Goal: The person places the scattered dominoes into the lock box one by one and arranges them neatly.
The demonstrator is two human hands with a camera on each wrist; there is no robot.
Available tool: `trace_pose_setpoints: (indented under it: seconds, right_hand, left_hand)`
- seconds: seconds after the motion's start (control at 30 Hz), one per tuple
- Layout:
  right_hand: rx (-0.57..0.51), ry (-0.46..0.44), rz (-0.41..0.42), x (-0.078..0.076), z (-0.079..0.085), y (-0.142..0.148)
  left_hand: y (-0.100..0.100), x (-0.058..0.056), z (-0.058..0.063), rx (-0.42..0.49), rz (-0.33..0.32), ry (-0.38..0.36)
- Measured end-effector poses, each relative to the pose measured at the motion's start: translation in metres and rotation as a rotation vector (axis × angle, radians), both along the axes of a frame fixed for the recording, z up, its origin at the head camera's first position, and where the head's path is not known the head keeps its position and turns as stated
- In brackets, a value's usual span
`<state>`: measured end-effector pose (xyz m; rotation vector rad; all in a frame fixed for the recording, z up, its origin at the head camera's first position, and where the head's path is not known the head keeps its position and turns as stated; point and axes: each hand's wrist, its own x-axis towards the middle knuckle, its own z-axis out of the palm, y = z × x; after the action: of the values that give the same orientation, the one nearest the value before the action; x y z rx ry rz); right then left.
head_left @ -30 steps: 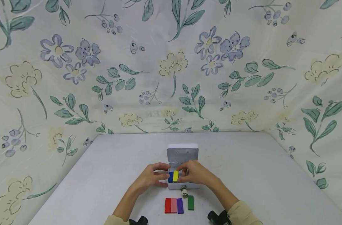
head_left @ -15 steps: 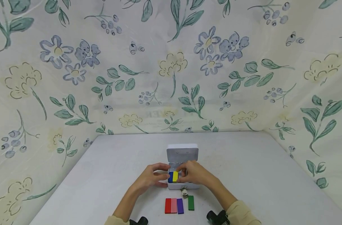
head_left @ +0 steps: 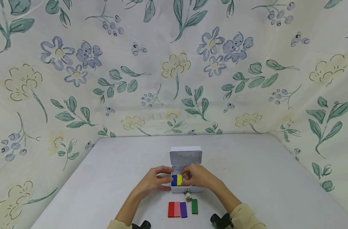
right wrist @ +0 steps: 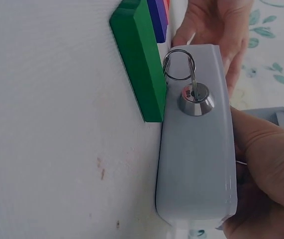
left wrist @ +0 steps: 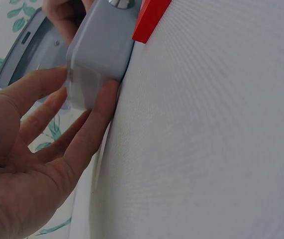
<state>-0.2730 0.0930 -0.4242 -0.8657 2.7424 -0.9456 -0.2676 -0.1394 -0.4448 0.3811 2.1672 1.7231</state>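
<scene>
A small white metal lock box (head_left: 178,190) stands on the table with its lid (head_left: 186,156) raised. Its left end is held by my left hand (head_left: 151,181), thumb and fingers spread around the wall; the left wrist view shows fingertips at the rim and low on the side. My right hand (head_left: 201,176) reaches into the box and pinches a yellow block (head_left: 179,180) with thumb and index finger. Left of that block lies a blue block (head_left: 174,180), side by side with it. In the right wrist view the box wall hides the right fingertips.
A key on a ring (right wrist: 180,64) sits in the lock (right wrist: 196,99) at the box front. Before the box lie a red block (head_left: 171,209), a pink block (head_left: 177,209), a purple block (head_left: 184,210) and, slightly apart, a green block (head_left: 194,206). A floral curtain (head_left: 174,79) surrounds the table.
The yellow block has shifted slightly to the right along with the right fingertips, and more of the blue block shows. The left hand keeps its place on the box.
</scene>
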Motion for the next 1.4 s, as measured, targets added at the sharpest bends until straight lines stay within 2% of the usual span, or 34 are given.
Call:
trace_pose_setpoints:
  seconds: [0.77,1.4]
  right_hand:
    - [0.093,0.041,-0.030,0.0033,0.0001,-0.0063]
    - [0.118,0.060,-0.042,0.0035,-0.0015,-0.0078]
  left_hand:
    - [-0.0021,-0.0001,0.0005,0.013,-0.010,-0.011]
    - [-0.0008,0.0012,0.0003,0.004,-0.008,0.002]
